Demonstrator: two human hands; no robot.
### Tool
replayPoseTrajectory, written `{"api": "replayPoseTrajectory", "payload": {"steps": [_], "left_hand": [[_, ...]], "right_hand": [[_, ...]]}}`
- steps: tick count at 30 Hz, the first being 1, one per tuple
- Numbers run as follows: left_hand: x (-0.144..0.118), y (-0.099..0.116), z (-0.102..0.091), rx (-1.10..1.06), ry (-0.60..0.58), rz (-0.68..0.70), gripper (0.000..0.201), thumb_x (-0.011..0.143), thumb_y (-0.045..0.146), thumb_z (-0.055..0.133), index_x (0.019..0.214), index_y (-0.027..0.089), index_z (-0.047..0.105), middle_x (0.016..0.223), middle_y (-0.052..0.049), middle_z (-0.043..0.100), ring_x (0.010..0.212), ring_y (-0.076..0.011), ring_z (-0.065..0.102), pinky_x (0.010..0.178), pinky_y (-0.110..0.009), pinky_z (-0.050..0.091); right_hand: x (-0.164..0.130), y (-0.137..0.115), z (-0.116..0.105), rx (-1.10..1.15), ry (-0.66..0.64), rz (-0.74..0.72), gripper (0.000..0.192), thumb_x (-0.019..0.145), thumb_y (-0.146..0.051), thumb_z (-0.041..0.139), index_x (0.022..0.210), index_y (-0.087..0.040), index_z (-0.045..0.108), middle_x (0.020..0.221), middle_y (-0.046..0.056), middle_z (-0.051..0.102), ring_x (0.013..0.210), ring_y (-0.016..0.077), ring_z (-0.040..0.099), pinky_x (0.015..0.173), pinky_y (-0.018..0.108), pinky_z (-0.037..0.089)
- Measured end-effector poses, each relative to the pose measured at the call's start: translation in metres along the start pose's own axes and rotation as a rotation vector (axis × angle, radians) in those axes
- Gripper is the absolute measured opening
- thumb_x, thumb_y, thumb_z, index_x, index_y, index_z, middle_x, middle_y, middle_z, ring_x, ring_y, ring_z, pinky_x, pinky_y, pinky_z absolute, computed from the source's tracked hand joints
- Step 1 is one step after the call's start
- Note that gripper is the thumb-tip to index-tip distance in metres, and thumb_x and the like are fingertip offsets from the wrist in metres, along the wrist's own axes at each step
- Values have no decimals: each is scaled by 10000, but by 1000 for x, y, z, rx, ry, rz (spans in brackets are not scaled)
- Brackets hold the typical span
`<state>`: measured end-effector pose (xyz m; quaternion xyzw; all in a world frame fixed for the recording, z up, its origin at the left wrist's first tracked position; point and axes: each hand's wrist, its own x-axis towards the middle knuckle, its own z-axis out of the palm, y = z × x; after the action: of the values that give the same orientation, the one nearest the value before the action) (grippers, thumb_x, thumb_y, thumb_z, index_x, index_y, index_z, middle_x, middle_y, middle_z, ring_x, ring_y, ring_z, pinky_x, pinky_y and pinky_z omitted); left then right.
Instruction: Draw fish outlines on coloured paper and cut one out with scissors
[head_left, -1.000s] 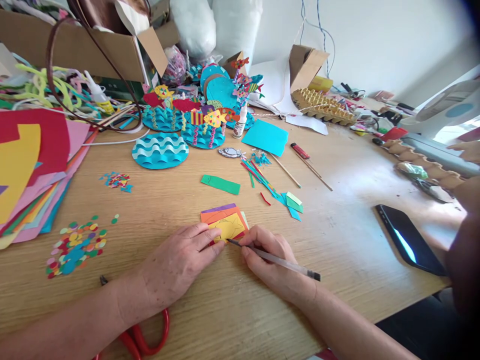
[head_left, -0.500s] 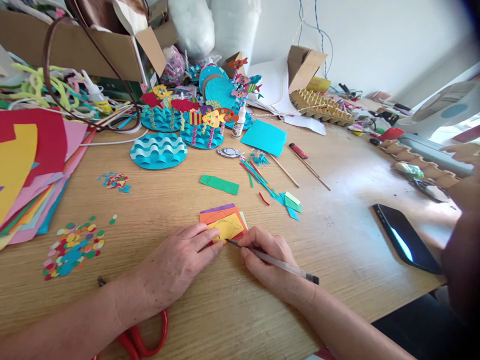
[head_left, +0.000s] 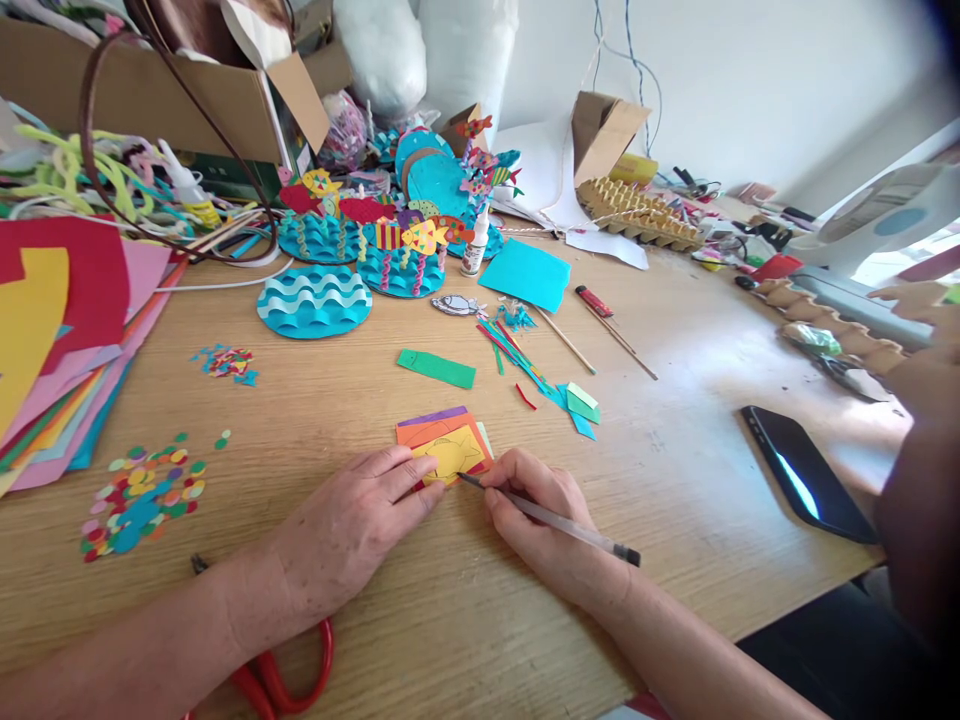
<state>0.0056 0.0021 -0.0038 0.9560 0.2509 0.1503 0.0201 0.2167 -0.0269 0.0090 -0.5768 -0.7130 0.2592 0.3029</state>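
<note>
My right hand (head_left: 544,510) grips a pen (head_left: 559,520), its tip touching the yellow paper piece (head_left: 454,453). A fish outline is drawn in dark line on that piece. Fingers stretched out, my left hand (head_left: 349,525) presses down on the yellow paper's left side. Beneath it lies a small stack of colored papers, with orange paper (head_left: 420,432) and purple paper (head_left: 439,414) sticking out. Under my left forearm rest red-handled scissors (head_left: 319,670), partly hidden. A green paper strip (head_left: 436,368) lies beyond the stack.
Round paper dots (head_left: 142,500) and colored sheets (head_left: 94,285) lie at left. Blue wave bases with paper fish (head_left: 401,275), a glue bottle (head_left: 474,250) and a blue paper square (head_left: 526,274) stand or lie farther back. A phone (head_left: 806,475) is at right.
The pen tip has shifted slightly up and to the right along the lower part of the drawn fish. My left hand stays in place on the paper.
</note>
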Motion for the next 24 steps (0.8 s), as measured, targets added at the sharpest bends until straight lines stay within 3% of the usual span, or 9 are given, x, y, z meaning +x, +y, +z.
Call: {"api": "replayPoseTrajectory", "payload": {"steps": [8,24], "left_hand": [[0,1,0,-13,0,-6,389,969,136,229,1120,150,587,1125,-76,595,1046,-214,514,892,-378,496],[1,1,-1,-13,23,1,379,972,134,225,1106,145,579,1111,-70,588,1033,-212,510,885,-358,490]], "right_hand": [[-1,1,-1,9,2,21,87,710,-146,448,676,-222,473,468,-71,421,437,105,416,451,207,303],[-1,1,-3,103,10,68,70,719,-162,448,688,-217,478,495,-61,445,439,102,407,450,212,309]]}}
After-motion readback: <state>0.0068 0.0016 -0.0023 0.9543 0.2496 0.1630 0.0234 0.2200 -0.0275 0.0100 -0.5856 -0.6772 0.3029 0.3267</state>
